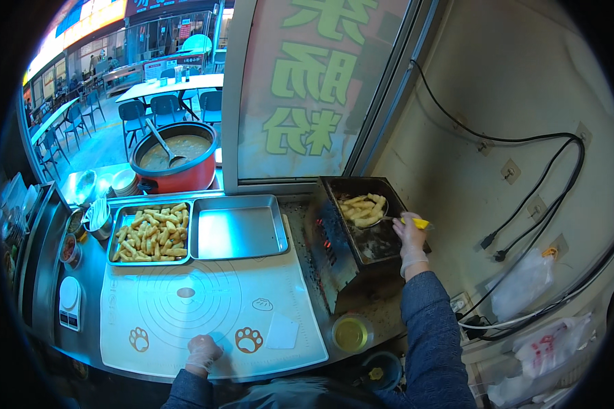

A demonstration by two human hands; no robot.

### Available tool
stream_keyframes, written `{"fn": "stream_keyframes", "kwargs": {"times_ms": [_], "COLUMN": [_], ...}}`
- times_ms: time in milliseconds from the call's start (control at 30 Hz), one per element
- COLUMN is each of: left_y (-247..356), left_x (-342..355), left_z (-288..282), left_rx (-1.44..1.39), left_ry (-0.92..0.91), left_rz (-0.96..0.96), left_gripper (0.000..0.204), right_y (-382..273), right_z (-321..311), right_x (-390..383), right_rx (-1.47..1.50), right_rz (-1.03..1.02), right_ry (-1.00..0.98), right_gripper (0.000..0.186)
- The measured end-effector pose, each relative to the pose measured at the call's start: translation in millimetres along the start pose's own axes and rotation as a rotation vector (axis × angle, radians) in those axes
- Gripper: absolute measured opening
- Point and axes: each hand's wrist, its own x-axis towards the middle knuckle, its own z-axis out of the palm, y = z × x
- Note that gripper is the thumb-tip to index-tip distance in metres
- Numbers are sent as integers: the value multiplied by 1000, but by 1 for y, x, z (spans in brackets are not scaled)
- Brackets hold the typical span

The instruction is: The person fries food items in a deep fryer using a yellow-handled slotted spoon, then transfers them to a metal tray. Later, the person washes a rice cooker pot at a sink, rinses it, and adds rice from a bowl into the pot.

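Note:
My right hand (412, 240), in a clear glove, is closed round the yellow handle of a skimmer (387, 218). Pale fried dough sticks (361, 208) lie in the skimmer's round head, over the far part of a dark metal fryer (348, 269). The oil's surface nearer to me looks dark. My left hand (203, 352), gloved too, rests as a loose fist on the front edge of a white baking mat (205, 300), with nothing seen in it. Beyond the mat stands a metal tray (110, 255) heaped with golden dough sticks, beside a bare metal tray (239, 228).
A red pot (191, 178) of soup with a ladle stands at the window. On the left are a small scale (70, 303) and sauce containers (69, 251). A cup of yellow oil (352, 333) sits before the fryer. Black cables (559, 198) hang on the right wall.

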Motion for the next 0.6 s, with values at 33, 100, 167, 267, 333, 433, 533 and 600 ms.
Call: {"fn": "stream_keyframes", "kwargs": {"times_ms": [33, 100, 167, 267, 333, 433, 533, 600], "left_y": [0, 0, 0, -1, -1, 1, 2, 2], "left_x": [0, 1, 2, 4, 4, 3, 0, -1], "left_z": [0, 0, 1, 3, 4, 1, -2, -4], "left_rx": [1, 10, 21, 11, 16, 21, 19, 19], "left_ry": [0, -2, -2, 17, 2, -4, 4, 3], "left_rz": [0, 0, 3, 4, 8, 9, -3, -6], "left_gripper": [46, 46, 46, 46, 45, 44, 43, 43], "right_y": [-4, -18, -36, -68, -87, -103, -107, -106], "right_z": [6, 14, 17, 17, 14, 4, -14, -25], "right_x": [-8, -29, -56, -89, -96, -82, -53, -33], "right_rx": [-77, -453, -688, -836, -848, -945, -1054, -974], "right_rz": [-30, -362, -620, -765, -735, -653, -553, -360], "right_ry": [-60, -337, -559, -804, -787, -735, -652, -554], "right_gripper": [12, 10, 10, 8, 9, 12, 16, 15]}}
